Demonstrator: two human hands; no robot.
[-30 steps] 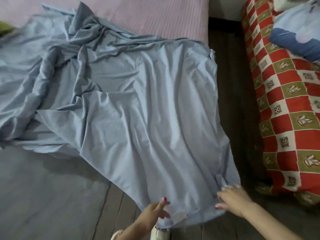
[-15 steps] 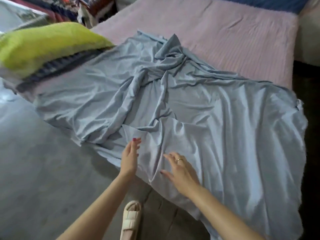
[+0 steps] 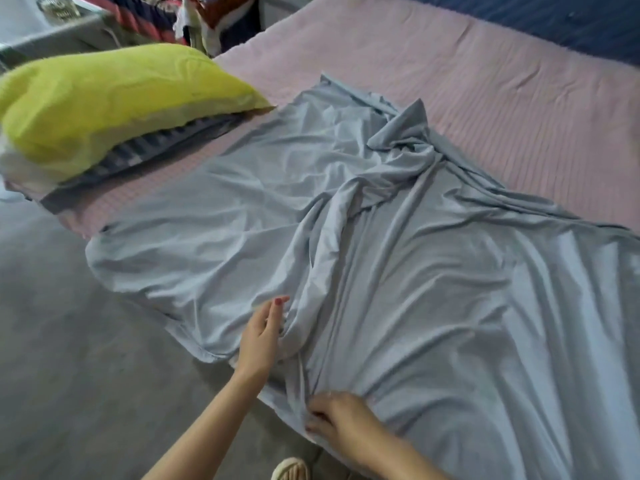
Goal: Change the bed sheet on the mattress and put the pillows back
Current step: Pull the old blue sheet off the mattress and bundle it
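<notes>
Head view: right hand [image 3: 341, 419] pinches sheet [image 3: 433, 289] edge; folds fan away from grip.

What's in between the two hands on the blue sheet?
In the head view, only a raised fold of the blue sheet runs between the left hand and the right hand; nothing else lies there.

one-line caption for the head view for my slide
Right hand pinches the rumpled blue sheet while the left hand rests on it, yellow pillow nearby.
</notes>
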